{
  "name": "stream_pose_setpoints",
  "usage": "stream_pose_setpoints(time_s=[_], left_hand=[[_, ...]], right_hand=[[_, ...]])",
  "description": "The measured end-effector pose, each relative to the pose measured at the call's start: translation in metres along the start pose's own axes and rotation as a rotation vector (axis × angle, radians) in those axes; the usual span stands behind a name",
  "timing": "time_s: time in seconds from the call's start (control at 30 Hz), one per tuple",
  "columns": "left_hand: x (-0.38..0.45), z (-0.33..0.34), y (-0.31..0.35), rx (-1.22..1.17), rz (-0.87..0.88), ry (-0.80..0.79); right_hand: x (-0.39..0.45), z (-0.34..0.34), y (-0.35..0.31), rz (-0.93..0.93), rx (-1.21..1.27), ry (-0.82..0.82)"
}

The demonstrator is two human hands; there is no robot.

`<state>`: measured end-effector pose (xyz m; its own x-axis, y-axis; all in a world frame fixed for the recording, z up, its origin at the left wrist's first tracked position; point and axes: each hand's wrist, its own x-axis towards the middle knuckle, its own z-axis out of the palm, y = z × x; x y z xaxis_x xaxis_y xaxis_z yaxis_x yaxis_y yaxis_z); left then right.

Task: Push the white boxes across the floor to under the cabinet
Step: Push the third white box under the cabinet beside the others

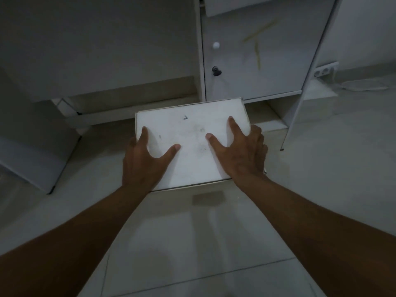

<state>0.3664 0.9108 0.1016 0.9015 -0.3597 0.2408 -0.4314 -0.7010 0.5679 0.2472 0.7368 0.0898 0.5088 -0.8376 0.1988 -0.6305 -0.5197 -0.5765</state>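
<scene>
No legible text, brand or number is showing. A yellowish T-shaped mark (pixel 256 46) is standing on the cabinet door (pixel 252 61), beyond the hands. A small dark smudge (pixel 185 117) is sitting on the box (pixel 190 133), unreadable.

The room is dim, with a pale tiled floor (pixel 332 168), a white wall (pixel 364 28), a white wall plug (pixel 324 70) low on the right with a white cord (pixel 364 85) lying on the floor near it.
</scene>
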Motion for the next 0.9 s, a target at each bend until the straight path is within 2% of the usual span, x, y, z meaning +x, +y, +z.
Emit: stream_pose_setpoints(time_s=[0.33, 0.6, 0.9], left_hand=[[0.013, 0.004, -0.091, -0.065, -0.027, -0.132], [0.005, 0.041, -0.136, -0.018, -0.114, -0.234], [-0.014, 0.064, -0.173, 0.040, -0.205, -0.286]], right_hand=[[-0.044, 0.068, -0.034, 0.066, -0.148, -0.050], [-0.061, 0.123, -0.011, 0.107, -0.180, -0.135], [-0.075, 0.163, 0.005, 0.070, -0.209, -0.218]])
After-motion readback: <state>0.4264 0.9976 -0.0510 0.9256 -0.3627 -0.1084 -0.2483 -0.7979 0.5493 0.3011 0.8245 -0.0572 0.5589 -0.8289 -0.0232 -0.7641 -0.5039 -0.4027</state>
